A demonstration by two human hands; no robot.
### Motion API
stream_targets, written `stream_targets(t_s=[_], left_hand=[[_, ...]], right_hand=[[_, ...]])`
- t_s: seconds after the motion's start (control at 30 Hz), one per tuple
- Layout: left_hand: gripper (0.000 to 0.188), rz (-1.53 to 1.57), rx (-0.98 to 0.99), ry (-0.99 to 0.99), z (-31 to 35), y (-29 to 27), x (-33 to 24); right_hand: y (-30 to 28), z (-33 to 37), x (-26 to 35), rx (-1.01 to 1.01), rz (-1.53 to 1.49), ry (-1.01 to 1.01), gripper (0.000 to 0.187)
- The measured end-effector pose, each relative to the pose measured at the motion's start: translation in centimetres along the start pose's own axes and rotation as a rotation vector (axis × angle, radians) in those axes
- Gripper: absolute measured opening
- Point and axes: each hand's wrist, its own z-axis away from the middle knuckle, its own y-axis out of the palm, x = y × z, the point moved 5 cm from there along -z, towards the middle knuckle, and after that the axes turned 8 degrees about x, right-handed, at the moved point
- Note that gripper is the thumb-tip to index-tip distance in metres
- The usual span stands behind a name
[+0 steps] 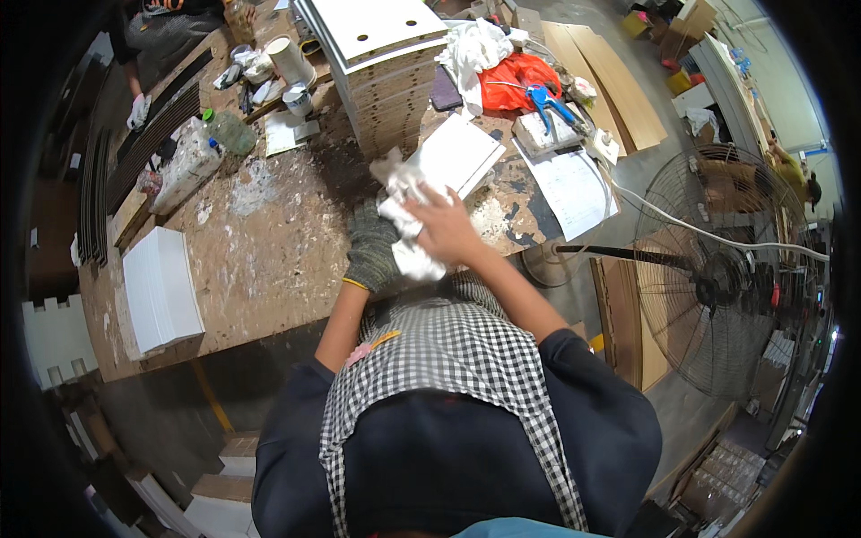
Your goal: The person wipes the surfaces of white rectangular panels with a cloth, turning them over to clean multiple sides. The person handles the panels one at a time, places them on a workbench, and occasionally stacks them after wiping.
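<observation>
A bunched white cloth (420,262) lies between my two hands, just in front of my checked apron. My bare right hand (446,229) grips it from above, with its fingers blurred over the fabric. My left hand (372,247), in a dark grey knit glove with a yellow cuff, is against the cloth's left side. Its fingers are mostly hidden, so I cannot tell whether they hold anything. Just beyond the hands, a white panel (457,154) lies on the worn workbench (278,255). A tall stack of drilled white-faced panels (386,90) stands behind it.
White strips (163,287) are stacked at the left. A green-capped bottle (230,133) stands farther back. Blue pliers (549,103) lie by a red bag (518,79). A fan (717,278) stands at the right. Another person's gloved hand (139,112) is at the far left.
</observation>
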Motion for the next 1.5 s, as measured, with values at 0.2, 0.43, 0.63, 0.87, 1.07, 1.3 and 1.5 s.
stream_targets(t_s=[0.2,0.43,0.63,0.87,1.07,1.3,1.5], left_hand=[[0.141,-0.174,0.017,-0.198,0.4,-4.1,-4.7],[0.051,1.465,-0.166,-0.222,6.9,-0.8,1.8],[0.040,1.647,-0.180,-0.150,6.8,-2.1,-0.5],[0.051,1.930,-0.111,-0.226,4.9,3.4,7.1],[0.040,1.914,-0.444,-0.525,3.6,0.2,0.0],[0.035,1.311,-0.583,-0.358,6.4,-6.1,-5.3],[0.036,0.815,-0.540,-0.118,7.6,-6.5,-8.4]], right_hand=[[-4.0,-5.6,-26.5,0.035,-0.086,0.641,0.046],[-11.1,-5.6,-24.9,-0.357,-0.688,0.325,0.044],[-2.1,-8.4,-6.3,0.074,0.156,0.318,0.066],[1.1,1.9,6.1,0.016,-0.450,-0.536,0.036],[0.4,8.0,-4.3,-0.169,-1.643,0.147,0.035],[-8.8,8.7,-2.6,-0.704,-1.434,-0.033,0.038],[-6.7,2.6,7.2,-0.419,-0.130,-0.406,0.049]])
